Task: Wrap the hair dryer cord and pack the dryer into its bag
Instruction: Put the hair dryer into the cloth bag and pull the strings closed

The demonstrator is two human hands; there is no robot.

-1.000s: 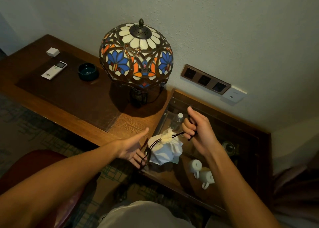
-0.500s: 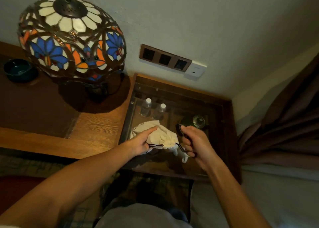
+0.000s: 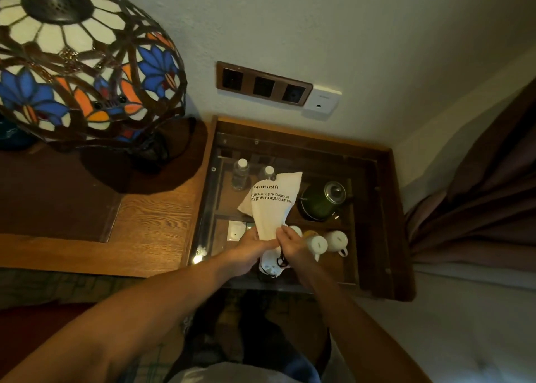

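A cream drawstring bag (image 3: 271,206) with black printed lettering lies on the glass top of a low cabinet, its gathered neck towards me. My left hand (image 3: 249,252) grips the neck from the left. My right hand (image 3: 291,245) pinches it from the right, and the black drawstring (image 3: 280,262) loops below the two hands. The bag's far end fans out flat. No dryer or power cord shows; what the bag holds is hidden.
Under the glass top (image 3: 319,269) stand two water bottles (image 3: 240,174), a dark green kettle (image 3: 322,201) and white cups (image 3: 336,240). A stained-glass lamp (image 3: 84,63) stands on the wooden desk (image 3: 150,223) to the left. Wall sockets (image 3: 264,84) sit above, a brown curtain (image 3: 487,197) at right.
The camera has moved closer and to the right. The bag has turned so its body points away from me, and both hands have come together at its neck.
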